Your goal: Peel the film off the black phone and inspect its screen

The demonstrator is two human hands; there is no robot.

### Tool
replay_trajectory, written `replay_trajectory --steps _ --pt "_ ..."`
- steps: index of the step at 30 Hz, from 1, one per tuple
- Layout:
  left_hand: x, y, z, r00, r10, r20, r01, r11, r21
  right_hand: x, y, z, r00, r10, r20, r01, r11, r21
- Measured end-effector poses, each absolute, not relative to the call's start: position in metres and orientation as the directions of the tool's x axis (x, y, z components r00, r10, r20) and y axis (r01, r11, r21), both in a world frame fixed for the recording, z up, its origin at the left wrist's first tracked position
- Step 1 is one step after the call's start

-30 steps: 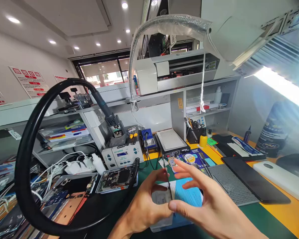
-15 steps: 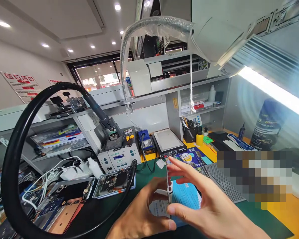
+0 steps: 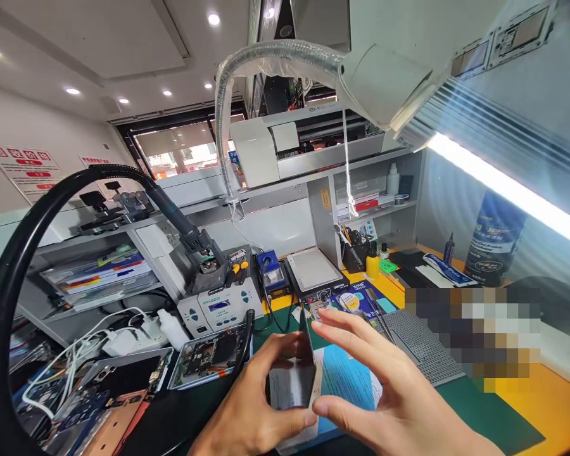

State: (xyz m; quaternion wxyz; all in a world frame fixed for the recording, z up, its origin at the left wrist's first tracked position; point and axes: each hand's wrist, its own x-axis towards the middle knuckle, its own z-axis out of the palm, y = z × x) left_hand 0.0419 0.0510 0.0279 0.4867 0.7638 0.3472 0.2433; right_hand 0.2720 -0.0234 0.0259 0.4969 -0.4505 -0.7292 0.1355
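My left hand and my right hand together hold a thin dark glossy screen panel upright above the bench. The left fingers curl around its near-left edge with the thumb at its bottom corner. The right thumb and fingertips pinch its right edge, with the other fingers spread above. Under the hands lies a blue and white package on the green mat.
An opened phone body and other phone parts lie at left beside a thick black hose. Behind stand a rework station, a heating plate, a tool cup and a grey grid mat.
The panel has turned from edge-on to showing its dark face. The view has shifted, so the bench things sit further left in the frame.
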Motion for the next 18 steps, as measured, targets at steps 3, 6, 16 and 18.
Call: replay_trajectory --steps 3,6,16,18 --pt "0.043 0.05 0.03 0.582 0.808 0.091 0.443 -0.409 0.798 0.273 -0.026 0.018 -0.042 0.803 0.594 0.506 0.53 -0.681" --pt "0.046 0.047 0.031 0.544 0.825 0.151 0.541 -0.482 0.689 0.272 -0.03 0.016 0.064 0.907 0.416 0.292 0.381 -0.877" --pt "0.047 0.041 0.031 0.532 0.841 0.102 0.613 -0.465 0.639 0.269 -0.033 0.007 0.044 0.979 0.199 -0.318 0.203 -0.926" --pt "0.047 0.041 0.031 0.535 0.839 0.097 0.619 -0.468 0.631 0.271 -0.035 0.004 0.037 0.977 0.211 -0.28 0.212 -0.936"
